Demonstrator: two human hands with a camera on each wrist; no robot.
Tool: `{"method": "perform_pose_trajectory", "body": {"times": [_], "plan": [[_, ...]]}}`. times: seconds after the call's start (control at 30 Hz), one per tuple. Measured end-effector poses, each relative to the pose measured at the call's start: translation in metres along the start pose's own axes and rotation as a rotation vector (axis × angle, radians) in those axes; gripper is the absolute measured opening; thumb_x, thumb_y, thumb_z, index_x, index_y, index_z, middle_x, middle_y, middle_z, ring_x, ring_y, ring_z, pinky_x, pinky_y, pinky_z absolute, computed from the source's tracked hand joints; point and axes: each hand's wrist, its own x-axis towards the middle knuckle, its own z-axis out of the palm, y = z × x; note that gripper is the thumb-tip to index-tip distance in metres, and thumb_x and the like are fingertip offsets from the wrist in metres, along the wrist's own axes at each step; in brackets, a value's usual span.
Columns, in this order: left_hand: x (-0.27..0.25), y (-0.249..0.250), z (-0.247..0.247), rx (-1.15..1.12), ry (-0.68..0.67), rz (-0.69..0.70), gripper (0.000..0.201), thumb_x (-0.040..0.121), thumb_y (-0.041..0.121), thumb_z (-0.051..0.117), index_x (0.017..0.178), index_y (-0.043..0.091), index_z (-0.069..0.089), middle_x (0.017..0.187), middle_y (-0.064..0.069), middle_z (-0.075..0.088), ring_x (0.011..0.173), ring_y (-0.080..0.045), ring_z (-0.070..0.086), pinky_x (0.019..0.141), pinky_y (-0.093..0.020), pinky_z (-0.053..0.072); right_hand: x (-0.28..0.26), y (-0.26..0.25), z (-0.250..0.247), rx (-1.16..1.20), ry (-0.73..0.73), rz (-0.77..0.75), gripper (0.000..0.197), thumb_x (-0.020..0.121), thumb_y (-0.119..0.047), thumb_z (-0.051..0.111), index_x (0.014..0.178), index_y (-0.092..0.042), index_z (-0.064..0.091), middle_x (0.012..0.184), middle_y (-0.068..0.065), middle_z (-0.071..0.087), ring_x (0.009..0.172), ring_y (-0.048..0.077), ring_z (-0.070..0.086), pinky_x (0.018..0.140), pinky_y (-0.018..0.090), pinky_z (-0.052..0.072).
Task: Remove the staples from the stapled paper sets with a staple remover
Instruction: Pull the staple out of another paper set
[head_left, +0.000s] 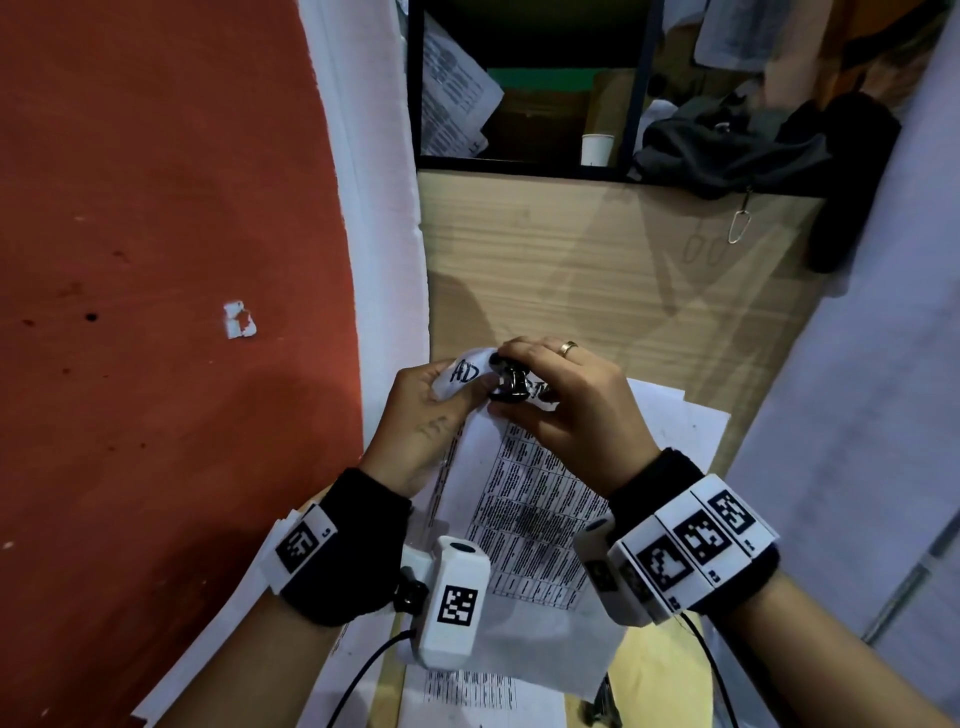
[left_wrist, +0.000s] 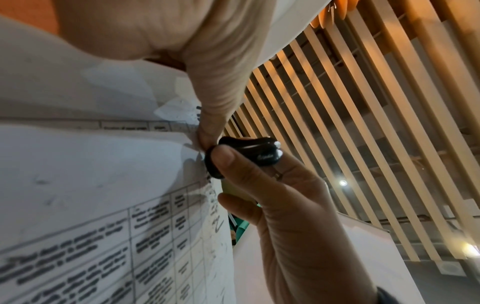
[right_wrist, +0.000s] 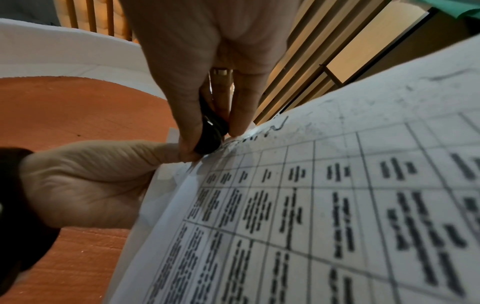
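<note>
The left hand (head_left: 423, 415) pinches the top corner of the paper set (head_left: 530, 499) between thumb and fingers (head_left: 441, 374), lifting that corner off the tabletop (head_left: 597, 270) w/ the rest of the sheets trailing down toward the wrists. Likely reason: a raised, taut corner gives the tool room on both faces of the paper and stops the sheets sliding.

The right hand (head_left: 566, 395) curls round the black staple remover (head_left: 511, 382), thumb on one wing, fingers (right_wrist: 241, 115) on the other, squeezing it right at the paper edge. In the left wrist view the remover (left_wrist: 244, 156) sits touching the left thumb tip (left_wrist: 207, 133), so the bite is just beside the pinch. That closeness probably braces the paper vs. tearing when the staple is pulled.

The staple itself can't be made out; the tool and fingers hide it. Whether the remover's claws are fully closed can't be told either.

Judged step: gripping or prying a staple at the corner, approx. mid-pull. Risk: the thin corner rips if the pull goes sideways.

More printed sheets (head_left: 467, 691) lie under and nearer than the wrists, flat on the tabletop. Whether those are done or waiting can't be told.
</note>
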Motion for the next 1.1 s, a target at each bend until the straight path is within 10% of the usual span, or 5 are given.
{"method": "perform_pose_trajectory", "body": {"times": [0.33,0.6,0.93,1.1], "plan": [[0.004,-0.006,-0.006,0.179,0.009,0.034,0.010,0.080,0.011,0.069,0.082,0.020,0.069,0.068,0.014,0.069,0.068,0.002,0.060,0.068,-0.018,0.047,0.001,0.003,0.001,-0.044,-0.058,-0.051,0.035,0.069,-0.021,0.073,0.099,-0.003,0.068,0.101,0.010,0.069,0.084,0.031,0.066,0.066,0.040,0.055],[0.000,0.000,-0.005,0.001,-0.045,-0.011,0.043,0.077,0.016,0.065,0.115,-0.005,0.063,0.110,-0.017,0.068,0.100,-0.020,0.064,0.089,-0.032,0.050,0.002,0.005,0.003,0.011,-0.038,-0.050,0.033,0.072,-0.019,0.072,0.098,0.000,0.068,0.097,0.012,0.068,0.081,0.032,0.065,0.062,0.043,0.055],[0.002,0.005,-0.007,-0.052,-0.062,-0.045,0.043,0.078,0.013,0.064,0.115,-0.008,0.060,0.111,-0.022,0.066,0.100,-0.023,0.062,0.089,-0.033,0.050,0.004,0.006,0.007,0.018,-0.017,-0.044,0.025,0.074,-0.018,0.071,0.092,-0.001,0.067,0.088,0.010,0.068,0.076,0.031,0.064,0.059,0.042,0.054],[0.004,0.003,-0.008,-0.089,-0.061,-0.110,0.019,0.082,0.003,0.059,0.099,0.005,0.067,0.087,-0.006,0.073,0.081,-0.013,0.068,0.070,-0.020,0.052,0.004,0.008,0.007,0.120,0.017,0.024,0.027,0.073,-0.019,0.072,0.093,-0.001,0.067,0.085,0.008,0.067,0.077,0.025,0.063,0.060,0.043,0.054]]}}
